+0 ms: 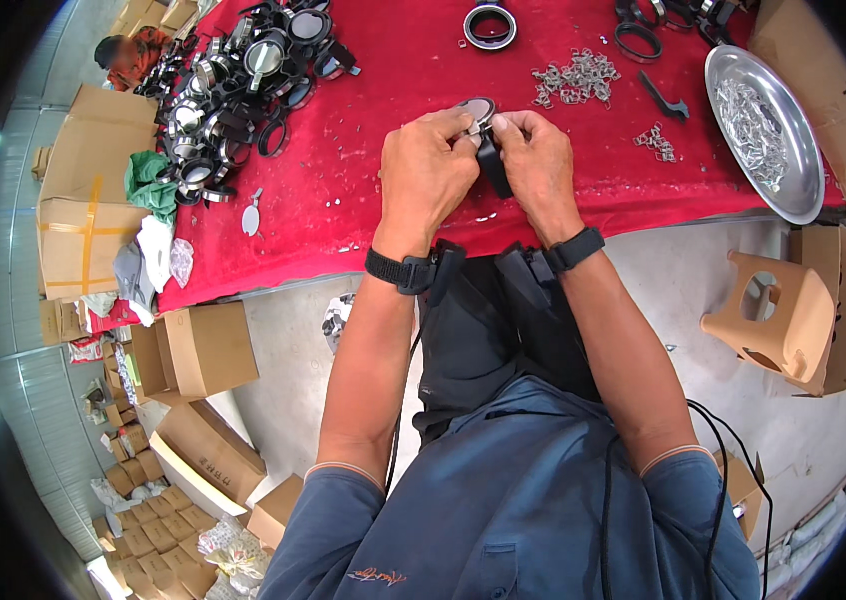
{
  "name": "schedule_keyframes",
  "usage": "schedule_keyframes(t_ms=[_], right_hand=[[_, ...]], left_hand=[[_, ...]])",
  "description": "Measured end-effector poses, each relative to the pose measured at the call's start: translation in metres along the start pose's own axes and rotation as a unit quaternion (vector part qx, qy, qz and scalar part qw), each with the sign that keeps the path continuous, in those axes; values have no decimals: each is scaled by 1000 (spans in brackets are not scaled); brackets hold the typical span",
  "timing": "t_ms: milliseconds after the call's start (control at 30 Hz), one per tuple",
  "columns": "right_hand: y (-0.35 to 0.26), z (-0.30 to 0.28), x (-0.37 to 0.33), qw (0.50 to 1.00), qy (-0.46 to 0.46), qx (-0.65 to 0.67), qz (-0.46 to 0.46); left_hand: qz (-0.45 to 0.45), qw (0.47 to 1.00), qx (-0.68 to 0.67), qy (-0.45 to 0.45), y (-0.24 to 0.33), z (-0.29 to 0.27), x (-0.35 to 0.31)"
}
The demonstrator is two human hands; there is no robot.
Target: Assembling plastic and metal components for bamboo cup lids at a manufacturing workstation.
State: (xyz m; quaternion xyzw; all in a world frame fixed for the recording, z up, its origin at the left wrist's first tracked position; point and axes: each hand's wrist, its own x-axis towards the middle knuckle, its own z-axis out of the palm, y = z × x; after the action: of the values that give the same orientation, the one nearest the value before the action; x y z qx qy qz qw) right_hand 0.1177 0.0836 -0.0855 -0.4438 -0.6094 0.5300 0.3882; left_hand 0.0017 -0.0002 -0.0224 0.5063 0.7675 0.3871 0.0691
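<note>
Both hands meet over the near part of a red-covered table [343, 200]. Between them is a lid part with a round grey metal disc [479, 108] and a black band [493, 168] hanging below. My left hand [430, 170] pinches the disc side, its fingers curled. My right hand [539, 165] closes thumb and fingertips on the other side, near the black band. The fingers hide the joint between disc and band, and I cannot make out any small clip there. Beyond the hands lies a black ring with a bright metal rim [490, 26].
A heap of black-and-metal lids [243, 90] fills the far left. Small wire clips [577, 78] lie right of the hands, near a black strip [663, 95]. A steel tray [811, 195] of metal pins stands at right. A loose metal flap [252, 215] lies left; a tan stool [778, 315] is below.
</note>
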Motion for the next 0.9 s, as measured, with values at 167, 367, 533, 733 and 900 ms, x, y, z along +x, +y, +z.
schedule_keyframes(t_ms=[167,367,533,733,900], right_hand=[[-4,-2,-3,1000,-10,-22,5],[-4,0,-4,1000,-1,-21,-7],[-1,5,-7,999,2,-28,-36],[-4,3,-6,999,1,-29,-29],[-6,4,-7,999,10,-37,-20]], left_hand=[[-10,1000,-9,-2,-2,0,-1],[-23,999,-29,-18,-6,-2,-3],[-30,995,-91,-8,-19,-2,-9],[-35,998,-50,-25,-11,-3,-5],[-26,999,-9,-22,-4,-3,-4]])
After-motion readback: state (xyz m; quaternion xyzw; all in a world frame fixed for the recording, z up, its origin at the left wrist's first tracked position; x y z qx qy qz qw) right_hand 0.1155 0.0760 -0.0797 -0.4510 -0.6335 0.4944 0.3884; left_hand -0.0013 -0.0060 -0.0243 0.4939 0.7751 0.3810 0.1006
